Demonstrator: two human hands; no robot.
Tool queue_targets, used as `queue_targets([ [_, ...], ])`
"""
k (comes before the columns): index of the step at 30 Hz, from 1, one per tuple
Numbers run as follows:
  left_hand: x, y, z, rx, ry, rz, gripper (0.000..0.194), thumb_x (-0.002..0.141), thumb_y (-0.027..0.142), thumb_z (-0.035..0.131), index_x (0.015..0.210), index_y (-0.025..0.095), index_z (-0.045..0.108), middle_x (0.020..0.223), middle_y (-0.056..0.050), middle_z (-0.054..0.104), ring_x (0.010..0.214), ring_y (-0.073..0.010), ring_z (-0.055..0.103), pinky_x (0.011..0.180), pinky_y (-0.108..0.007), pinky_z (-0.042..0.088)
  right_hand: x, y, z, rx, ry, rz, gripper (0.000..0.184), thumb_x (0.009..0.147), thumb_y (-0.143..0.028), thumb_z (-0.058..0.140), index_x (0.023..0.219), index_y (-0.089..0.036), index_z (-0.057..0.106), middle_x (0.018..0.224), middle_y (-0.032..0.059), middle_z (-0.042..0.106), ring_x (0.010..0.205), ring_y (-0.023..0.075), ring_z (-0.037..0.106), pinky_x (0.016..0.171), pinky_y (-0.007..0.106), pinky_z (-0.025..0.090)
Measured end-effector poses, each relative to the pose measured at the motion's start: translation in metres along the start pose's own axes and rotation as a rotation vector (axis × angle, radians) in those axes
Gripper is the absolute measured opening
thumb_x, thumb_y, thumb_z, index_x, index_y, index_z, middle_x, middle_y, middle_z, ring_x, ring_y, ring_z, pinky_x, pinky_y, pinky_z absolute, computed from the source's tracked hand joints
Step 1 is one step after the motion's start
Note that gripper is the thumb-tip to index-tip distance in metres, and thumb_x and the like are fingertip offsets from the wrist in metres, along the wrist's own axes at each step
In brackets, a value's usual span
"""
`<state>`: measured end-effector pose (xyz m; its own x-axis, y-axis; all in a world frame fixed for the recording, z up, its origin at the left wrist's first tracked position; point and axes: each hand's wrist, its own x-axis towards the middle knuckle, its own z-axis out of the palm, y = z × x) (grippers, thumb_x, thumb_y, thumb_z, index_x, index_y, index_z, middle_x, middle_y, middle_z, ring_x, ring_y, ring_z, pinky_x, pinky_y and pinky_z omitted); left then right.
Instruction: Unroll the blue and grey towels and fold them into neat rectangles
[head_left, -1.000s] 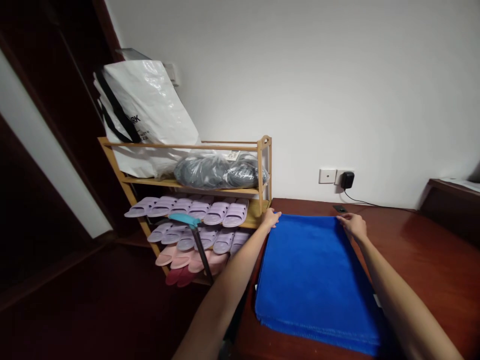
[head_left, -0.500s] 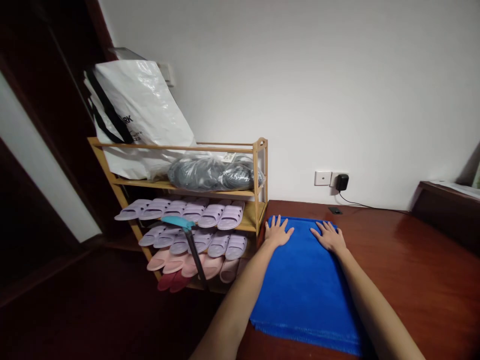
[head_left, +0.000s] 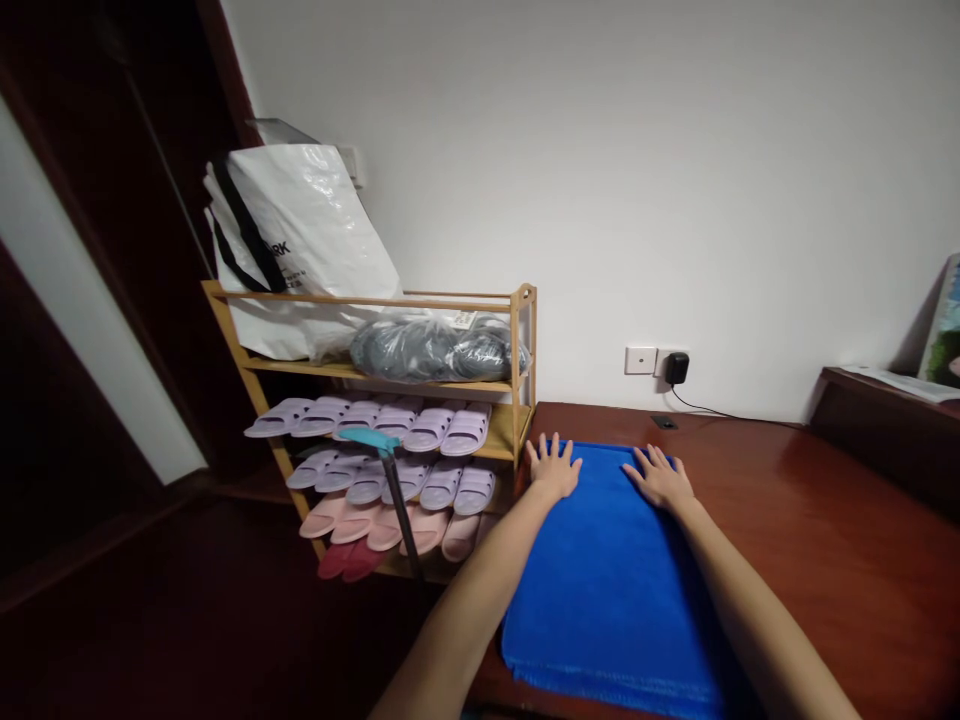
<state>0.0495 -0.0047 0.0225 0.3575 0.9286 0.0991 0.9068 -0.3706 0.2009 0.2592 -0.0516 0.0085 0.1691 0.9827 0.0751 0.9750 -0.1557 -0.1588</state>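
Since a second ago, both hands have let go of the pinched far corners and now lie palm down on the cloth, fingers fanned out. At the left, a white bag (head_left: 315, 220) with black straps leans on the top of a wooden rack (head_left: 515, 400). To its right, on the same level, lies a clear plastic bag (head_left: 435, 350) with grey things inside. Below are rows of lilac slippers (head_left: 427, 430), then pink slippers (head_left: 358, 520), with red slippers (head_left: 364, 560) lowest; a blue-topped handle (head_left: 367, 439) stands in front of them. Next comes the left hand (head_left: 553, 470), fingers spread wide with clear gaps, resting on the far left corner of the cloth and gripping nothing. The blue cloth (head_left: 607, 590) lies flat in layers on the reddish-brown table (head_left: 795, 520), its near edge showing several plies. The right hand (head_left: 661, 480) presses near the far right corner, its fingers also spread, the thumb pointing in toward the left hand; it grips nothing either. Beyond, on the wall, are a socket (head_left: 640, 361) and a black plug (head_left: 677, 368), whose cord (head_left: 720, 412) trails right toward a raised ledge (head_left: 877, 415) with papers (head_left: 900, 382) on it
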Motion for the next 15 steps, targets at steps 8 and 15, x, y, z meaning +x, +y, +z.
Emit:
queue_targets([
  [8,0.015,0.026,0.018,-0.05,-0.008,0.036,0.058,0.094,0.047,0.016,0.144,0.024,0.036,0.153,-0.005,0.025,0.141,-0.0244,0.017,0.112,-0.047,0.011,0.014,-0.04,0.013,0.074,-0.023,-0.079,0.062,0.092,-0.058,0.025,0.142,-0.023,0.033,0.15,0.0069,0.028,0.139,0.0221,0.022,0.112,0.049,0.015],
  [15,0.022,-0.018,0.015,-0.061,-0.025,-0.117,0.065,0.091,0.058,0.018,0.142,0.023,0.039,0.152,-0.008,0.027,0.14,-0.0309,0.018,0.109,-0.053,0.016,0.016,0.018,0.011,0.057,-0.04,0.164,0.076,0.085,-0.069,0.012,0.142,-0.023,0.034,0.15,0.0061,0.028,0.141,0.0235,0.015,0.112,0.054,0.009],
])
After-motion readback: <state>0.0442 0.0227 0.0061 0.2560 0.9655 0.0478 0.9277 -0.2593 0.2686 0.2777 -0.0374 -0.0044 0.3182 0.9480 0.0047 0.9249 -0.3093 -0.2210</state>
